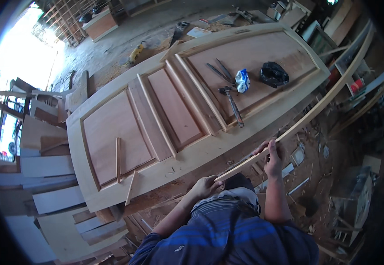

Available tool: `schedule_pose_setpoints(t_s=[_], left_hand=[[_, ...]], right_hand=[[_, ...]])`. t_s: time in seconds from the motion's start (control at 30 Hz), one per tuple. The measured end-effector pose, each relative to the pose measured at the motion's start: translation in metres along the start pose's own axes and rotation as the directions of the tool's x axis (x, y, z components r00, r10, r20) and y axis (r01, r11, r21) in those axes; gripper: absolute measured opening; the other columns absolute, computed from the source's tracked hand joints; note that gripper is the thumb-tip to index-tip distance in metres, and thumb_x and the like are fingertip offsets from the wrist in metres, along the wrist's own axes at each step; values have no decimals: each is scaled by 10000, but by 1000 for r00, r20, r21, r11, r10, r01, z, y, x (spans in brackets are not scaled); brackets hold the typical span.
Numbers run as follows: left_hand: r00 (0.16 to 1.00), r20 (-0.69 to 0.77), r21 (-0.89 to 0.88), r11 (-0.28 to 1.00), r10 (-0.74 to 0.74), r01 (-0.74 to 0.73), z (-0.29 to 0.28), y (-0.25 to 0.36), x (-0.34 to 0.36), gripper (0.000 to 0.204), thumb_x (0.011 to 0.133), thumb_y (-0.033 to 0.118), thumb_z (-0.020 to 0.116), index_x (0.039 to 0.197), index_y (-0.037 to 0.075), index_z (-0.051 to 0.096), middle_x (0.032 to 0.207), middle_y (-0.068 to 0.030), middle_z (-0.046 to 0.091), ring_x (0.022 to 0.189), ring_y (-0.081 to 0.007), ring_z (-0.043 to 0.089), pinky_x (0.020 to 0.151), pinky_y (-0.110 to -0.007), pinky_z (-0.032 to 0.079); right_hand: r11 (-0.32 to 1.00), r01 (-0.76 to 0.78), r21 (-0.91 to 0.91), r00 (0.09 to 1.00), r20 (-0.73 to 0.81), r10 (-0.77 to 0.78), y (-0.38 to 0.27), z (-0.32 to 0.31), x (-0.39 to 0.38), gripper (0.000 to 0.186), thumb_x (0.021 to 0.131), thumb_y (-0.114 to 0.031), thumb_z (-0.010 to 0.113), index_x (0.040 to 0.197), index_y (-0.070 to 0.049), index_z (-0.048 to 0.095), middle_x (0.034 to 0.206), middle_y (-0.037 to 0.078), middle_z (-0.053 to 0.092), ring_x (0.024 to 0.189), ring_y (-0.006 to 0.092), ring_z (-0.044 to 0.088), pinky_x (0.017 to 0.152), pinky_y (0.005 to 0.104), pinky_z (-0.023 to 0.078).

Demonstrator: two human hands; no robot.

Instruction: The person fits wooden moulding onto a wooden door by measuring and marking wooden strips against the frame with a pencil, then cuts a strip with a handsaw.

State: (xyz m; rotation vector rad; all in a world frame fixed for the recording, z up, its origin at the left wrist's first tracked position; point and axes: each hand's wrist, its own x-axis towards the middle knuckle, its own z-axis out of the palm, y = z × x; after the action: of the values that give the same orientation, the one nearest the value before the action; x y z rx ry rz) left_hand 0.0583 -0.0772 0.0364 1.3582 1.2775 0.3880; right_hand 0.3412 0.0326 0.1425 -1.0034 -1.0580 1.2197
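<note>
A long, thin wooden strip [315, 110] runs from my waist up to the far right. My left hand [207, 187] is closed around its near end. Further along, my right hand [273, 160] grips it, thumb up. Beyond my hands lies a large panelled wooden door [79, 150], flat and raised off the floor. Several mouldings cross its middle, among them a rounded moulding [156, 117]. On the right panel are a hammer [233, 108], pincers [222, 73], a crumpled blue-and-white packet [242, 81] and a black plastic bag [274, 74].
Two short wood offcuts, an upright-looking strip [118, 159] and a slanted strip [131, 188], rest at the door's left end. Stacked boards [53, 198] stand at left. A yellow power tool [136, 52] sits behind the door. Scraps and frames [353, 201] clutter the right floor.
</note>
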Motion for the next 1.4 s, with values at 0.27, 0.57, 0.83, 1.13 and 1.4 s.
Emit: schedule_pose_setpoints(t_s=[0.27, 0.57, 0.83, 1.13, 1.4], left_hand=[[803, -551, -34, 955, 228, -295, -41, 47, -50, 378, 973, 325, 845, 1033, -6, 672, 711, -84, 551, 661, -147, 518, 615, -361, 448], [389, -888, -29, 816, 244, -577, -99, 147, -105, 241, 1109, 221, 683, 1064, -16, 689, 745, 40, 581, 688, -63, 506, 605, -276, 420], [-12, -976, 164, 696, 218, -699, -79, 201, -136, 471, 1163, 432, 590, 1068, -25, 656, 646, 45, 497, 515, -36, 410, 474, -238, 276], [-168, -925, 339, 544, 340, -767, -49, 255, -171, 582, 1213, 538, 308, 1117, 31, 577, 664, 24, 443, 461, -68, 380, 412, -226, 331], [-296, -924, 381, 511, 243, -770, -39, 245, -180, 546, 1221, 518, 318, 1137, 43, 574, 729, 4, 486, 529, -92, 441, 464, -251, 409]], right_hand=[[959, 143, 246, 873, 425, -239, -72, 95, 48, 646, 1176, -479, 507, 1533, 59, 516, 1285, 245, 741, 1135, 297, 764, 807, 378, 644], [983, -119, -137, 438, 881, 176, -3, 123, 46, 454, 1100, -197, 707, 1513, -28, 622, 1256, 131, 785, 1093, 170, 737, 893, 320, 595], [944, -30, -327, -68, 943, 325, 36, 104, 33, 464, 1070, -223, 750, 1495, -72, 644, 1343, 152, 771, 1223, 237, 744, 1050, 387, 577], [989, 149, -20, -289, 955, 62, 61, 112, 1, 608, 1037, -305, 773, 1559, -104, 533, 1442, 235, 672, 1317, 420, 649, 1099, 494, 515], [992, 74, -106, -118, 986, 114, 64, 93, -2, 273, 1011, -267, 806, 1141, -40, 729, 862, 180, 739, 778, 307, 730, 732, 435, 563]])
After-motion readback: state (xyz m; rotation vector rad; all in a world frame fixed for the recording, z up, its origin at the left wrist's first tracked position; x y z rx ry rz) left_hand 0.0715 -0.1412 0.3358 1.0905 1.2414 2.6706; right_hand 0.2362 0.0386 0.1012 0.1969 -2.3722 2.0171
